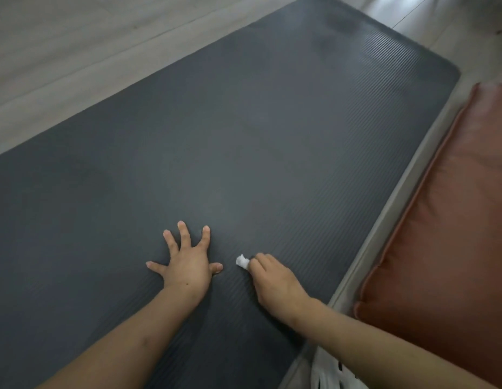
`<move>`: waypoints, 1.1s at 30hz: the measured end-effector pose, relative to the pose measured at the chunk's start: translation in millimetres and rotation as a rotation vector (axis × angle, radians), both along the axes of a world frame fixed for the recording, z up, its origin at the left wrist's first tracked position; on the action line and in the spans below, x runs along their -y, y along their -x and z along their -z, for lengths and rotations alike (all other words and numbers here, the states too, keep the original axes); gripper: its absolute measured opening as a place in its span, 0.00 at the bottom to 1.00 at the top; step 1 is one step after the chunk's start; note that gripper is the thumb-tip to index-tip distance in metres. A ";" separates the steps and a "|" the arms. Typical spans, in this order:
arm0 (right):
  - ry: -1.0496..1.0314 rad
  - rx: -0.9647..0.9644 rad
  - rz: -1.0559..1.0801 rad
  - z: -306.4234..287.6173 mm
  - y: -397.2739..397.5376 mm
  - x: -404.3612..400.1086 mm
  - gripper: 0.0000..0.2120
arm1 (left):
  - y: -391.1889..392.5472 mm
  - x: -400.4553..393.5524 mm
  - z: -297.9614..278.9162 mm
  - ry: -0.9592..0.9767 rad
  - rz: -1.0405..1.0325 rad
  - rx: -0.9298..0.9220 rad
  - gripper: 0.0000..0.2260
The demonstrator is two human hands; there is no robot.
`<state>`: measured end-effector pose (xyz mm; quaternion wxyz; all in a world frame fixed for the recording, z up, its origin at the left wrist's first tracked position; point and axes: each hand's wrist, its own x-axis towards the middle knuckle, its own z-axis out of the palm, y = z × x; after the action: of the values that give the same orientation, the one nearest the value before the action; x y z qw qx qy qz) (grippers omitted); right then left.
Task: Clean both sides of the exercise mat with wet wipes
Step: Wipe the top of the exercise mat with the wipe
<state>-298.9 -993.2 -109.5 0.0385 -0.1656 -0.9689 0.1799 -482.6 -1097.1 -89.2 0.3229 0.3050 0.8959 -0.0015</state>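
The exercise mat (244, 136) is seen laid flat on a pale wood-look floor (61, 51), dark grey, ribbed side up, running from the near left away to the far right corner. The left hand (185, 262) is pressed palm-down on the mat near its near end, fingers straight and spread wide, nothing held; it is judged to be bracing the body or pinning the mat. The right hand (272, 279) is set just beside it, knuckles up, fingers curled round a small bunched white wet wipe (242, 261), of which only a tuft is visible past the fingertips; the wipe is touching the mat surface. A rust-brown cushion (454, 234) is noted along the mat's right edge, on a light base, and something white is partly seen at the bottom edge, unidentified. Step in hand, as judged: wiping of the upward face, with work located at the near end. Faint duller patches are seen towards the far corner; whether damp or glare cannot be told. The underside is presumed not yet treated. Next move, as judged: strokes carried along the ribs, left hand kept down so the mat does not creep; later the mat to be turned over.
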 end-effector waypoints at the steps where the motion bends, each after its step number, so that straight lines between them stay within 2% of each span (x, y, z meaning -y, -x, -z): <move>1: -0.043 -0.003 -0.067 -0.2 -0.9 -15.7 0.09 | -0.4 0.4 0.7 -0.007 -0.006 0.005 0.40; 3: -0.125 0.033 0.024 -1.0 2.5 -68.0 0.08 | -0.4 2.3 2.2 -0.025 -0.005 0.017 0.40; 6: -0.152 0.126 0.452 -9.1 1.6 -150.7 0.08 | 2.2 8.2 5.4 -0.053 0.012 0.026 0.40; 8: -0.111 0.094 0.618 -5.8 3.3 -154.8 0.06 | 4.2 11.1 5.9 -0.059 0.022 0.038 0.40; 10: -0.054 0.048 0.649 -2.1 11.8 -122.3 0.05 | 5.8 10.5 4.3 -0.045 0.027 0.055 0.40; 13: 0.068 -0.003 0.541 -6.1 15.3 -49.4 0.06 | 7.2 2.6 -1.6 -0.004 0.008 0.090 0.42; 15: 0.082 -0.001 0.411 -13.1 9.4 -7.1 0.02 | 6.8 -2.9 -8.9 0.026 -0.002 0.114 0.43; 16: 0.076 -0.005 0.363 -15.2 6.8 8.4 0.04 | 7.3 -5.0 -12.5 0.039 -0.004 0.120 0.43; 17: 0.072 -0.011 0.336 -14.7 3.4 20.5 0.07 | 7.2 -5.8 -15.2 0.050 -0.004 0.129 0.43; 19: 0.104 0.035 0.362 -12.5 1.2 29.2 0.05 | 5.6 -4.8 -17.2 0.053 -0.006 0.135 0.43; 23: 0.082 0.132 0.289 -8.6 3.5 19.7 0.07 | 5.0 4.0 -11.6 0.019 0.008 0.102 0.43; 30: -0.056 0.104 -0.085 -4.7 -14.6 -33.2 0.07 | -2.3 9.6 -3.1 -0.038 -0.008 0.022 0.39; 32: -0.159 0.072 -0.018 -2.0 -15.1 -91.7 0.07 | -7.3 14.4 -0.1 -0.057 0.028 -0.037 0.35; 33: -0.208 0.073 0.104 -2.2 -14.2 -122.8 0.07 | -13.7 19.2 2.7 -0.075 0.065 -0.091 0.31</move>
<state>-284.6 -870.4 -107.3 0.0296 -0.2170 -0.9732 0.0701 -468.9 -1116.3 -91.9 0.2699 0.3455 0.8987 0.0077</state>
